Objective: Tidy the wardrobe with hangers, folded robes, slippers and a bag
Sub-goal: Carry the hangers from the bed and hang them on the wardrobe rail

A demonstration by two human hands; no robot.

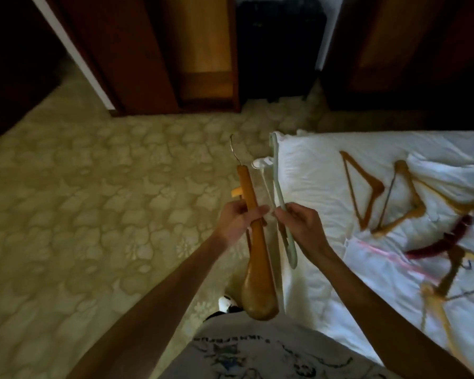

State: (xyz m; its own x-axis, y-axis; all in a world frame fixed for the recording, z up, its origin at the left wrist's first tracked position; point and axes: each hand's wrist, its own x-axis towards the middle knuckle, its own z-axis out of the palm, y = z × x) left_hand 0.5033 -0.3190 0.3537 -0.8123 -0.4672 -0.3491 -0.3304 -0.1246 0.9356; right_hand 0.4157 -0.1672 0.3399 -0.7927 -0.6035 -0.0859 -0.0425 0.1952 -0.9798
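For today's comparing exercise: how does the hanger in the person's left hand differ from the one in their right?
The wooden hanger is orange-brown, thick and broad-ended; the plastic hanger is pale green and thin. The wooden one has a metal hook; the plastic one's hook is plastic. Both are held upright, edge-on.

The picture's right edge is cutting off the bed point(326, 283) and the blurred hangers point(435, 291) near its right side. The left hand point(237, 220) is hiding the wooden hanger's point(257, 269) middle; the dark wardrobe opening point(279, 45) is showing nothing clear.
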